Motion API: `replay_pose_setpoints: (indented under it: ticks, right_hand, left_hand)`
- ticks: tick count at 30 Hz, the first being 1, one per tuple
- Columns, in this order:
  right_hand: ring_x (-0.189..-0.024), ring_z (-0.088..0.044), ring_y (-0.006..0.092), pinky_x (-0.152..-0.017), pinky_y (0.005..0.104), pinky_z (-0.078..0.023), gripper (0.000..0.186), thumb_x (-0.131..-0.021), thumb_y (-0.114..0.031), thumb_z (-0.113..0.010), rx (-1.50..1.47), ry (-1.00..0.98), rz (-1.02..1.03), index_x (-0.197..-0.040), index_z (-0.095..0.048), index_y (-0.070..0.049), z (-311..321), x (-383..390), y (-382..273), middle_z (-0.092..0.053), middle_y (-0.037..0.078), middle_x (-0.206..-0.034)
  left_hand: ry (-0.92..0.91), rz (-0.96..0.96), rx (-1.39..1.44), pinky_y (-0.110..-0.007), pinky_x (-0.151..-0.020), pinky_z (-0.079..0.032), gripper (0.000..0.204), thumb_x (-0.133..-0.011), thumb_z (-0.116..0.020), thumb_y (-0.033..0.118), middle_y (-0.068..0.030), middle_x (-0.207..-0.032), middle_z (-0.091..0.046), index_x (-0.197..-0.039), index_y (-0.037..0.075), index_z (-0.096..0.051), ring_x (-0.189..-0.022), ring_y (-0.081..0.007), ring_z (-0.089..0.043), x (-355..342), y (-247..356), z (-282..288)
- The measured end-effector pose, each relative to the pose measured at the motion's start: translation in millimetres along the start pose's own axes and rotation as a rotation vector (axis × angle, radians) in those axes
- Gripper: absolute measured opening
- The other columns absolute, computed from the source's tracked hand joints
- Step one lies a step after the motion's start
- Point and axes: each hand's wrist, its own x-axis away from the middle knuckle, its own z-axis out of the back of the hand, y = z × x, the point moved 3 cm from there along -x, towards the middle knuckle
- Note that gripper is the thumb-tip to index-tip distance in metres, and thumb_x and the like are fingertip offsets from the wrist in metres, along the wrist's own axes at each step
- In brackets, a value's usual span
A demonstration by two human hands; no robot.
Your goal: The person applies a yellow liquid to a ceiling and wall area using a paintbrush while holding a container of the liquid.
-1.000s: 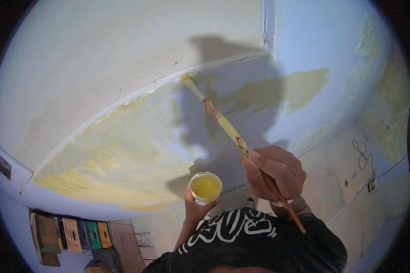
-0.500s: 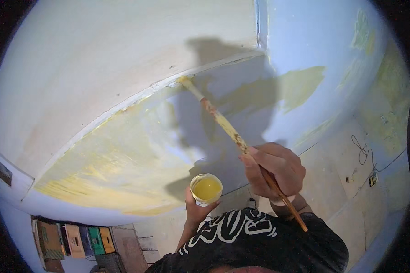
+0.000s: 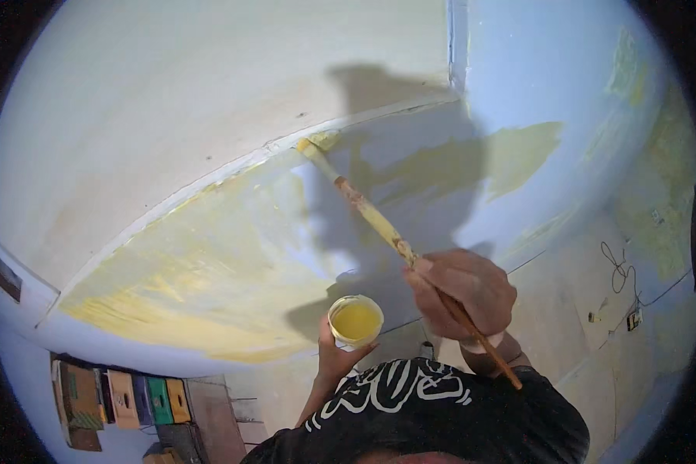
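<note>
My right hand [image 3: 462, 294] is closed round the long wooden handle of a paintbrush [image 3: 367, 209]. Its yellow-coated bristles touch the blue wall [image 3: 410, 232] just under the pale ledge where wall and ceiling meet. Lower and to the left, my left hand [image 3: 339, 357] grips a small white cup [image 3: 356, 320] of yellow paint, its mouth facing up. Streaky yellow paint [image 3: 185, 271] covers the wall on the left, and another yellow patch [image 3: 526, 158] lies to the right of the brush. A dark shadow falls across the wall around the brush.
Files or boxes in several colours stand on a shelf [image 3: 77, 402] at the lower left. A thin black cable [image 3: 622, 271] lies on the pale floor at the right, by a small yellow-and-black item [image 3: 634, 319]. A wall corner rises at the upper right.
The brush tip has moved a little left along the ledge, leaving wet yellow to its right. The cup remains in my left hand. The whole view has shifted slightly.
</note>
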Motion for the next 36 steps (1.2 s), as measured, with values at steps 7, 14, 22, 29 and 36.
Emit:
replay_pose_setpoints:
  ticks: [7,14,22,29,36]
  right_hand:
    - [-0.07,-0.075,0.0241,-0.06,0.0311,-0.062,0.024,-0.082,0.004,-0.078,-0.069,0.037,-0.075,-0.104,-0.068,0.002,8.1,-1.4,6.4,-0.075,0.018,-0.086]
    - [-0.081,-0.077,0.0269,-0.068,0.035,-0.064,0.027,-0.079,0.0,-0.084,-0.053,-0.124,-0.009,-0.104,-0.075,-0.004,13.5,-7.3,10.5,-0.075,0.014,-0.095]
    - [-0.081,-0.077,0.0263,-0.068,0.0355,-0.064,0.031,-0.078,-0.001,-0.085,-0.1,-0.182,0.015,-0.107,-0.075,-0.004,26.7,-11.4,30.8,-0.075,0.014,-0.096]
    - [-0.075,-0.075,0.0241,-0.061,0.0299,-0.062,0.027,-0.078,0.004,-0.081,-0.148,-0.149,0.057,-0.103,-0.073,-0.001,27.7,-14.4,41.4,-0.073,0.017,-0.093]
    - [-0.075,-0.074,0.0231,-0.06,0.0284,-0.061,0.028,-0.077,0.005,-0.081,-0.219,-0.137,0.062,-0.103,-0.073,0.0,24.5,-14.0,51.9,-0.072,0.017,-0.093]
  left_hand:
    - [0.003,0.085,0.014,-0.043,-0.106,-0.048,0.096,-0.067,-0.098,0.028,-0.0183,-0.134,-0.059,-0.141,0.0,-0.044,-0.127,-0.0304,-0.059,0.8,5.2,-0.4]
    - [0.005,0.051,0.015,-0.043,-0.106,-0.048,0.094,-0.069,-0.097,0.027,-0.0187,-0.134,-0.058,-0.141,-0.001,-0.043,-0.126,-0.0306,-0.059,-6.7,11.8,-2.3]
    - [0.046,0.023,0.036,-0.043,-0.106,-0.049,0.095,-0.069,-0.097,0.026,-0.0185,-0.131,-0.06,-0.142,-0.002,-0.043,-0.124,-0.0309,-0.061,-10.0,5.4,-35.6]
    - [0.038,0.027,-0.028,-0.043,-0.108,-0.048,0.097,-0.069,-0.097,0.022,-0.0185,-0.134,-0.059,-0.144,-0.002,-0.042,-0.127,-0.0303,-0.059,-11.2,9.3,-46.2]
    - [0.064,0.021,-0.041,-0.044,-0.108,-0.048,0.094,-0.069,-0.097,0.022,-0.0196,-0.135,-0.057,-0.143,-0.003,-0.043,-0.129,-0.0311,-0.058,-10.8,9.5,-50.2]
